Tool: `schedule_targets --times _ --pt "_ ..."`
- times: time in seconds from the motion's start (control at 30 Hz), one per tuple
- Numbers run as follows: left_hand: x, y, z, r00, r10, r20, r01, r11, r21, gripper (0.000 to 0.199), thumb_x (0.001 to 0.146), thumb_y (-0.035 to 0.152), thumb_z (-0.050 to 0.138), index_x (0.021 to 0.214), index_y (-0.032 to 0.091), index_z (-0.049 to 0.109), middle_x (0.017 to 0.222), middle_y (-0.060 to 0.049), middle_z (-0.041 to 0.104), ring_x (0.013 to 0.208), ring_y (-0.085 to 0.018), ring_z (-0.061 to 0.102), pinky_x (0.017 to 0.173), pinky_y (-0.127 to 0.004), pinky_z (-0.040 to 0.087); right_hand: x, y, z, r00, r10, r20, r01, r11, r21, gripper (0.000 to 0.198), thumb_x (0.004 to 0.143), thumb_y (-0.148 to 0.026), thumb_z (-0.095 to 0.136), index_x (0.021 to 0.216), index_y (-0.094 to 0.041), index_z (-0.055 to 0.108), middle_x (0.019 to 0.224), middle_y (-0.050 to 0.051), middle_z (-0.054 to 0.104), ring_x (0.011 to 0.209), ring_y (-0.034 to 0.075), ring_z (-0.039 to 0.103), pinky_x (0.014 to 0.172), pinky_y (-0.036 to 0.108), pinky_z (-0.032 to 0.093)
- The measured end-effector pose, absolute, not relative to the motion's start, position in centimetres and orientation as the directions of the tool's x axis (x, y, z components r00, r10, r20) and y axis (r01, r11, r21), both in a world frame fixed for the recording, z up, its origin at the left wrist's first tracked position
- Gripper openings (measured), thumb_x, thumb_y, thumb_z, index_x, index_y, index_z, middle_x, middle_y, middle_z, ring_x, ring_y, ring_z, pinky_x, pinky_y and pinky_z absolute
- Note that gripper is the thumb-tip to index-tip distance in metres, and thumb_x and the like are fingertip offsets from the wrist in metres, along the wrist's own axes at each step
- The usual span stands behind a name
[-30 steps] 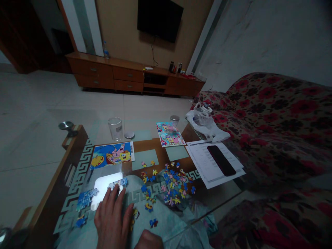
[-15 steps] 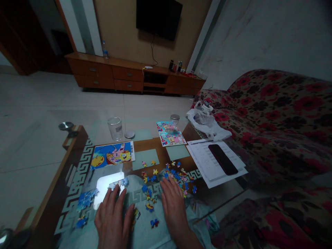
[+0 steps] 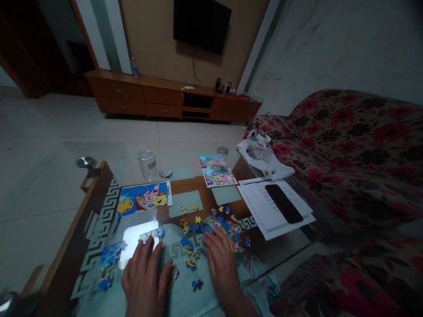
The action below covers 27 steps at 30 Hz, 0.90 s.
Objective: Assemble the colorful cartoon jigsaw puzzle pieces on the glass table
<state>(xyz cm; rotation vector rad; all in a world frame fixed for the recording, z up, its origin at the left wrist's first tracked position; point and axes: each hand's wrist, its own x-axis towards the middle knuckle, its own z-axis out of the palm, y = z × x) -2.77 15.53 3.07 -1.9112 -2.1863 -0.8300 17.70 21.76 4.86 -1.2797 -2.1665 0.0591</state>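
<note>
Two hands (image 3: pixel 185 268), scattered puzzle pieces (image 3: pixel 214 226), phone (image 3: pixel 283 203)

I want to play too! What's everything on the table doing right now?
Left hand: flat on table, fingertips at joined blue pieces.
Right hand: flat, fingers in loose puzzle pieces.
Glass: upright, looks empty.
Phone: screen dark, lying on papers.
TV: off.
</note>
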Motion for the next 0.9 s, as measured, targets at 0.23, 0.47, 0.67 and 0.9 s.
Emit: schedule_targets --times 0.23,0.47,0.67,0.9 --pt "-2.5 15.7 3.6 -0.204 0.879 0.432 0.938 0.050 0.342 0.036 0.096 0.032 0.039 0.126 0.016 0.051 0.141 -0.018 0.048 0.137 -0.033 0.033 0.099 -0.053 0.033 17.6 21.2 6.0 -0.259 0.827 0.499 0.793 0.477 -0.380 0.033 0.088 -0.004 0.042 0.107 -0.023 0.062 0.110 0.007 0.065 0.110 0.024 0.055 0.090 0.044 0.045" --pt "-2.1 15.6 4.4 -0.247 0.882 0.401 0.915 0.075 0.397 0.035 0.097 0.033 0.036 0.123 0.015 0.052 0.141 -0.018 0.049 0.139 -0.032 0.031 0.103 -0.053 0.031 17.4 21.4 5.6 -0.303 0.823 0.480 0.852 0.460 -0.251 0.035 0.088 -0.009 0.047 0.116 -0.025 0.061 0.121 0.008 0.063 0.119 0.027 0.052 0.092 0.046 0.044" --pt "-1.9 15.7 4.5 -0.276 0.884 0.377 0.894 0.091 0.439 0.034 0.097 0.032 0.038 0.123 0.017 0.054 0.141 -0.017 0.049 0.139 -0.030 0.031 0.104 -0.052 0.031 17.3 21.7 5.2 -0.362 0.815 0.453 0.824 0.507 -0.254 0.032 0.088 -0.009 0.049 0.113 -0.023 0.063 0.123 0.006 0.066 0.122 0.028 0.052 0.099 0.050 0.042" --pt "-2.2 15.6 3.9 -0.275 0.876 0.396 0.892 0.078 0.446 0.033 0.096 0.032 0.040 0.123 0.020 0.055 0.142 -0.013 0.049 0.140 -0.028 0.031 0.105 -0.050 0.031 17.5 21.4 6.1 -0.390 0.806 0.445 0.740 0.562 -0.370 0.027 0.088 -0.007 0.049 0.103 -0.023 0.064 0.117 0.005 0.069 0.119 0.024 0.056 0.103 0.048 0.042"
